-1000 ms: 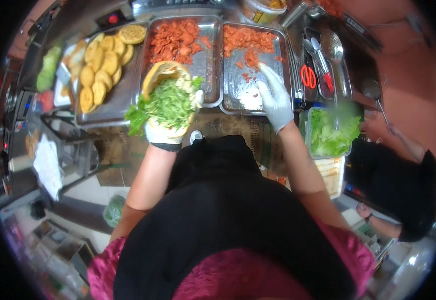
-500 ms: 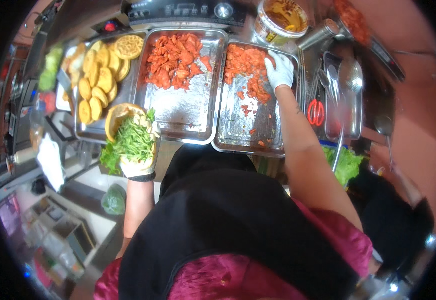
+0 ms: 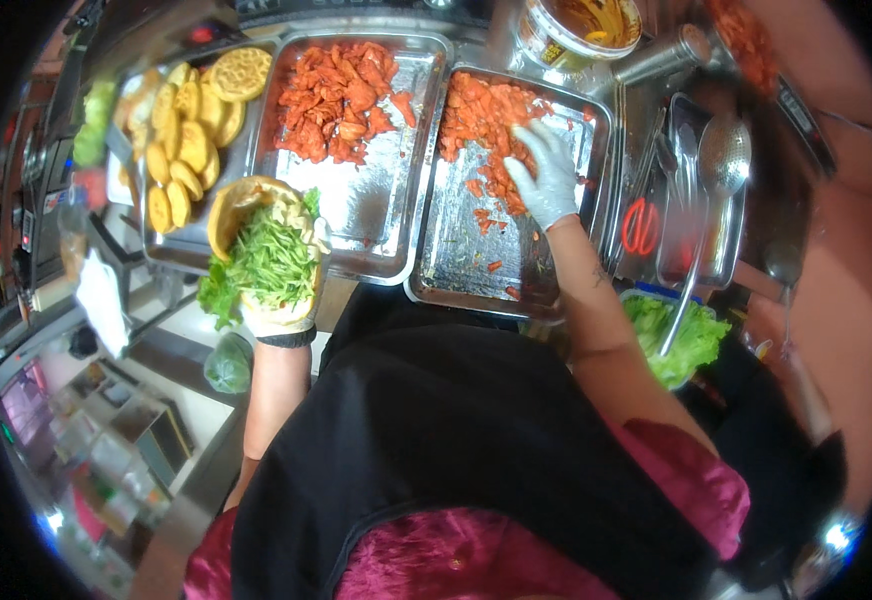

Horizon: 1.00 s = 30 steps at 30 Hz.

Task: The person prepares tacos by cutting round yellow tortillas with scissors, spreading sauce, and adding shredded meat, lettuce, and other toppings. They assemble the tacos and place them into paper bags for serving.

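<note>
My left hand [image 3: 284, 325], in a white glove with a dark cuff, holds up a split round bread bun [image 3: 224, 222]. Shredded green vegetable [image 3: 274, 262] fills the bun, with leafy lettuce [image 3: 218, 300] poking out at its left side and pale pieces along the upper right. My right hand [image 3: 548, 178], also gloved, reaches into the right metal tray [image 3: 456, 255]. Its fingers are apart and rest at the edge of the chopped red meat [image 3: 486, 110]; nothing shows between them. In the middle metal tray [image 3: 361, 215] lies a heap of larger red meat pieces [image 3: 336, 95].
Several golden flat breads [image 3: 191, 145] lie on a tray at the left. A sauce bucket [image 3: 581, 30] and a metal shaker [image 3: 666, 55] stand at the back right. Red-handled scissors [image 3: 640, 226], a perforated ladle [image 3: 726, 155] and a tub of lettuce [image 3: 676, 335] are at the right.
My right hand has come nearer and a little left, from the far right corner of the meat to its lower edge, fingers now spread. My left hand still holds the filled bun.
</note>
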Each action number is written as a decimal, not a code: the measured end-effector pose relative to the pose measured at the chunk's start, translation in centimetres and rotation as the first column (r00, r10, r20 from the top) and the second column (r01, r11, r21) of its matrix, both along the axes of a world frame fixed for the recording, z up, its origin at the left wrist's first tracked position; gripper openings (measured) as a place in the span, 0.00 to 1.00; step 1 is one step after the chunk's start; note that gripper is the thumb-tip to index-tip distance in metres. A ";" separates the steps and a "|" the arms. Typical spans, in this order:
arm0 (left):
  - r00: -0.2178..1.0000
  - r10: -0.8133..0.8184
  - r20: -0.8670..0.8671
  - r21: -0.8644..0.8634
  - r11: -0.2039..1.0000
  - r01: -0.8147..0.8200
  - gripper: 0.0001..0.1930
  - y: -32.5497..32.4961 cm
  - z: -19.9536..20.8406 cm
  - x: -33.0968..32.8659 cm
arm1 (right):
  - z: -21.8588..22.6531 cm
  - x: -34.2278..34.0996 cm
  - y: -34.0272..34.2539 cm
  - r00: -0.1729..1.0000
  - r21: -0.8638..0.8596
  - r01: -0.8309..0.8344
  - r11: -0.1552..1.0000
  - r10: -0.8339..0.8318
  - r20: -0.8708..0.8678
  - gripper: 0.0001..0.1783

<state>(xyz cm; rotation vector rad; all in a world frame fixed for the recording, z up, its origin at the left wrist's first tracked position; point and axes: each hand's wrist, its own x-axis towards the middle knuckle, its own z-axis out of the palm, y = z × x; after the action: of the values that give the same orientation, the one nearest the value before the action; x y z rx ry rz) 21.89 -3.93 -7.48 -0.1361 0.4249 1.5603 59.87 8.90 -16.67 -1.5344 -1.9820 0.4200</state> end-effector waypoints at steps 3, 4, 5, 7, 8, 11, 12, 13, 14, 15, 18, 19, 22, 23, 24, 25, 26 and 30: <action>0.997 -0.024 0.067 0.052 0.998 0.020 0.27 0.6 1.1 0.7 | 0.6 -1.7 -1.6 0.982 -0.025 -0.159 0.987 0.160 0.096 0.25; 0.997 -0.025 0.068 0.032 0.999 0.023 0.27 0.5 1.5 0.6 | 0.8 -2.0 -2.6 0.981 -0.102 -0.169 0.980 0.177 0.083 0.23; 0.998 -0.018 0.059 0.013 1.000 0.018 0.27 0.4 2.1 0.5 | 0.9 -1.8 -3.4 0.979 -0.131 -0.200 0.971 0.202 0.004 0.23; 0.999 -0.012 0.046 0.011 1.000 0.012 0.27 0.2 2.9 0.0 | 1.5 -1.1 -4.7 0.979 -0.159 -0.199 0.967 0.190 -0.070 0.26; 0.999 -0.013 0.044 0.029 1.000 0.012 0.27 0.1 3.1 -0.3 | 2.0 -0.8 -5.3 0.986 -0.161 -0.165 0.973 0.156 -0.066 0.30; 0.998 0.054 -0.029 -0.054 0.997 -0.056 0.27 -0.1 3.7 -0.5 | 2.8 -2.0 -6.7 0.982 -0.145 -0.125 0.982 0.143 0.126 0.44; 0.998 0.056 -0.038 -0.060 0.996 -0.058 0.27 0.0 3.6 -0.6 | 2.8 -2.7 -6.8 0.964 -0.135 -0.123 0.983 0.150 0.218 0.48; 0.997 0.060 -0.048 -0.066 0.996 -0.063 0.28 0.0 3.5 -0.7 | 2.6 -3.4 -6.7 0.935 -0.177 -0.143 0.974 0.192 0.298 0.51; 0.999 0.034 -0.031 -0.030 0.999 -0.035 0.28 0.0 3.1 -1.0 | 2.3 -4.1 -6.5 0.898 -0.220 -0.159 0.962 0.234 0.373 0.53; 0.999 0.000 -0.041 0.017 1.000 0.000 0.27 0.1 2.9 -1.1 | 2.1 -4.5 -6.1 0.893 -0.181 -0.169 0.969 0.229 0.388 0.49; 0.986 -0.100 -0.135 0.170 0.978 0.123 0.25 0.1 3.0 -0.2 | 0.3 -4.8 -5.2 0.887 -0.066 -0.204 0.977 0.213 0.411 0.36; 0.988 -0.122 -0.099 0.202 0.969 0.140 0.25 0.2 3.6 0.3 | -0.4 -5.0 -5.0 0.886 -0.028 -0.216 0.976 0.208 0.415 0.32; 0.984 -0.116 -0.134 0.045 0.991 0.123 0.25 -0.2 2.6 -0.1 | -1.3 -5.2 -4.4 0.909 -0.003 -0.198 0.980 0.185 0.373 0.21; 0.987 -0.130 -0.090 0.056 0.989 0.136 0.25 -0.1 2.7 -0.2 | -0.3 -5.4 -3.6 0.896 0.022 -0.194 0.981 0.168 0.411 0.16; 0.988 -0.146 -0.047 0.068 0.987 0.149 0.26 0.0 2.8 -0.2 | -0.7 -5.3 -2.9 0.904 0.002 -0.203 0.979 0.187 0.385 0.15; 0.982 -0.191 -0.008 0.141 0.972 0.190 0.26 0.3 2.5 -0.4 | -0.8 -5.2 -2.0 0.911 -0.019 -0.213 0.977 0.206 0.358 0.14; 0.983 -0.182 0.011 0.107 0.978 0.180 0.26 0.2 2.4 -0.5 | -0.7 -5.2 -1.3 0.917 -0.039 -0.223 0.974 0.223 0.331 0.13; 0.969 -0.246 0.017 0.131 0.961 0.242 0.25 0.9 2.4 -0.5 | -0.3 -4.7 0.4 0.960 -0.088 -0.200 0.976 0.213 0.182 0.09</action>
<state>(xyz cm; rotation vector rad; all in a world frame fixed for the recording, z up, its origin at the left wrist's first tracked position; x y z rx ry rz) 21.42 -3.06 -5.08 -0.0088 0.3022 1.3357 55.18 9.26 -17.00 -1.4600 -2.3116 0.4442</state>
